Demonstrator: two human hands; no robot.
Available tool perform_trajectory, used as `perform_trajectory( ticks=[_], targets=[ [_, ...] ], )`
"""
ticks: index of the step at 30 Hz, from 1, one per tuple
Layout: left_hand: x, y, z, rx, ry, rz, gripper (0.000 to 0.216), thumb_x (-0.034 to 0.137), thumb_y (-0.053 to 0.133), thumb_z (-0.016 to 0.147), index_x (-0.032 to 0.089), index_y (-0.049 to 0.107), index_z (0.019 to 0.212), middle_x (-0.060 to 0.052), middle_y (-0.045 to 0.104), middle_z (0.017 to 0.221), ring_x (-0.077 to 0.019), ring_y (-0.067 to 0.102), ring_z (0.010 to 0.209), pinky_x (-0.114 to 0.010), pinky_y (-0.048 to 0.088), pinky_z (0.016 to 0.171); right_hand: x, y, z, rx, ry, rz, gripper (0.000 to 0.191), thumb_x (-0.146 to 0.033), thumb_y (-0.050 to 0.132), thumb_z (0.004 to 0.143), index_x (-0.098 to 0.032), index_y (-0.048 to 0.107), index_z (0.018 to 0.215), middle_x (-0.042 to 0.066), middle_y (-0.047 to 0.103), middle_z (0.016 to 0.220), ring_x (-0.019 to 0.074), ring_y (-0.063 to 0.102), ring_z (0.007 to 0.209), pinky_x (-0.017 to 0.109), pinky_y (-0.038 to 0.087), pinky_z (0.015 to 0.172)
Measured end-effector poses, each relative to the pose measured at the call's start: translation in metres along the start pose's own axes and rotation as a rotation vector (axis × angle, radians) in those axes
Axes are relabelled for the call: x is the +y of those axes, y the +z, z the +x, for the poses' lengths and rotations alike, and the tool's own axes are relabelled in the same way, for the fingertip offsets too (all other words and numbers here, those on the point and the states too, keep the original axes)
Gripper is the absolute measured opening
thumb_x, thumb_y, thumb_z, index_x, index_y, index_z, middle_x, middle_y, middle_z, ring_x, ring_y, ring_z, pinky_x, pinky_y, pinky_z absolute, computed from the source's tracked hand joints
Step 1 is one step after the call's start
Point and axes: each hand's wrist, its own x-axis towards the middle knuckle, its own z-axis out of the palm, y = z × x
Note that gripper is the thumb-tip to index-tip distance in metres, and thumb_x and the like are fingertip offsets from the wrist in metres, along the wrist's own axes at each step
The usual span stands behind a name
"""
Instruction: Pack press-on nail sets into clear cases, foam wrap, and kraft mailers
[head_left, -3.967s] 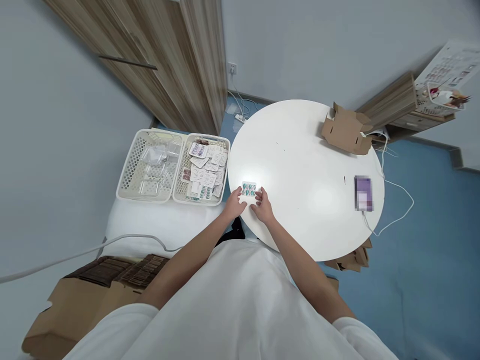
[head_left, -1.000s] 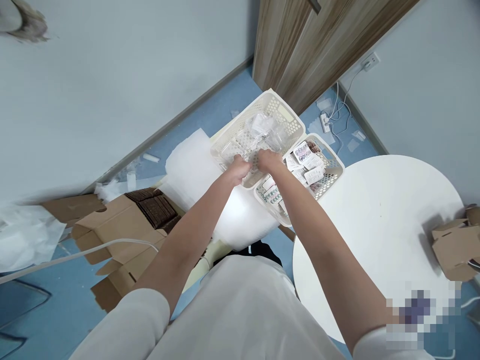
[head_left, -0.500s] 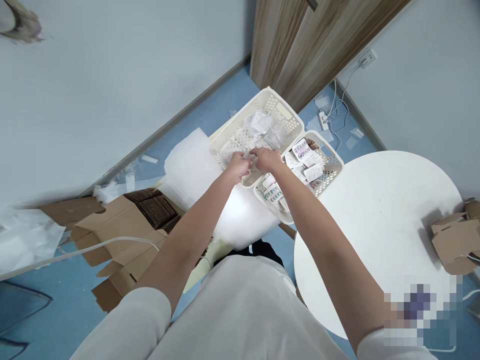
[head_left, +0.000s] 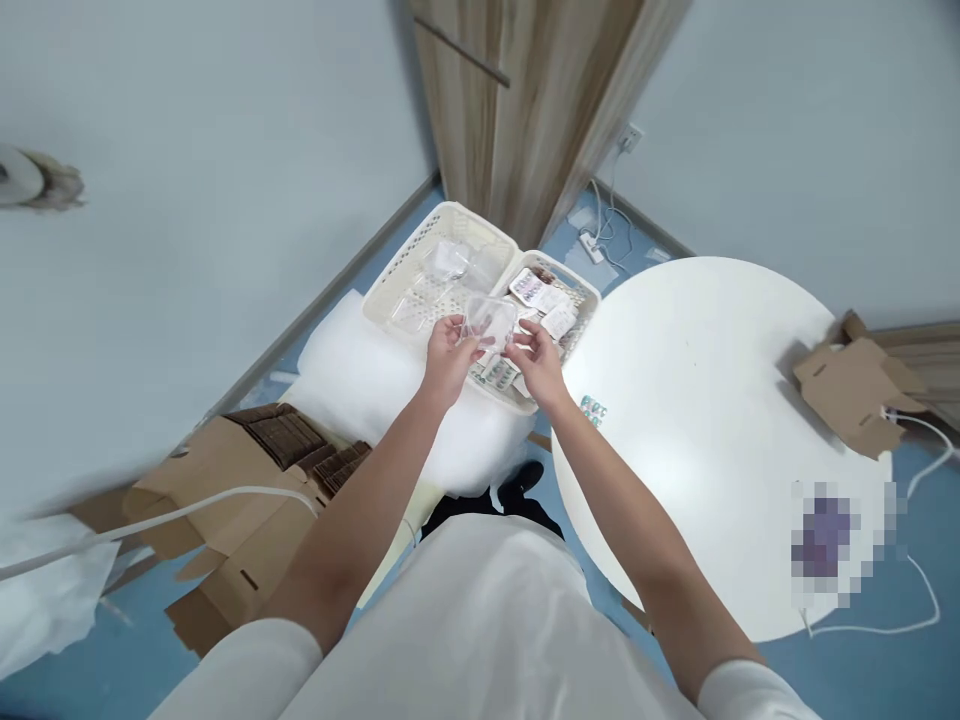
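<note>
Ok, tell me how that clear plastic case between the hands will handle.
The clear plastic case is probably light: the left hand and right hand carry it by fingertips alone. Its thin see-through walls likely flex; glossy, perhaps slippery.

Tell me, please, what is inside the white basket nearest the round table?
Printed cards and packs of small coloured pieces lie in the basket. Its near part is hidden behind the right hand and the clear case, which the left hand also grips.
</note>
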Motion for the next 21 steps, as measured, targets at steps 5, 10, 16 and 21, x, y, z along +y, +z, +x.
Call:
perform_trajectory(
  ticks=[5,10,16,21],
  targets=[
    [-0.027,0.051,-0.080,-0.160,-0.079,0.080,0.038,0.020,0.061,0.061,0.022,0.041,0.094,0.000,0.059,0.089,-0.0134,0.063,0.078,-0.029,0.046,0.072,-0.004,-0.063,-0.095,0.117,0.028,0.155,0.046,-0.042,0.063,0.067,-0.024,0.047,0.106,0.001,0.057,0.085,0.0126,0.058,0.069,0.032,0.049,0.072],
    [-0.078,0.092,-0.162,-0.321,-0.165,0.249,0.038,0.026,0.063,0.063,0.020,0.044,0.096,-0.006,0.064,0.092,-0.0169,0.061,0.089,-0.030,0.044,0.076,0.007,-0.131,-0.194,0.285,0.077,0.120,0.035,-0.040,0.060,0.067,-0.021,0.054,0.095,0.000,0.054,0.078,0.0111,0.054,0.062,0.029,0.047,0.065],
    [-0.139,0.120,-0.224,-0.478,-0.262,0.472,0.037,0.041,0.060,0.068,0.019,0.053,0.097,-0.009,0.066,0.095,-0.0185,0.060,0.091,-0.032,0.042,0.080,0.032,-0.205,-0.290,0.349,0.095,0.168,0.033,-0.040,0.058,0.068,-0.021,0.060,0.095,-0.002,0.050,0.071,0.0106,0.049,0.061,0.027,0.043,0.063],
    [-0.161,0.145,-0.250,-0.612,-0.285,0.543,0.040,0.045,0.059,0.069,0.020,0.055,0.100,-0.008,0.062,0.101,-0.0184,0.059,0.091,-0.032,0.043,0.078,0.044,-0.241,-0.340,0.394,0.113,0.220,0.035,-0.041,0.058,0.068,-0.022,0.061,0.097,-0.001,0.052,0.071,0.0115,0.048,0.065,0.027,0.043,0.064]
  ],
)
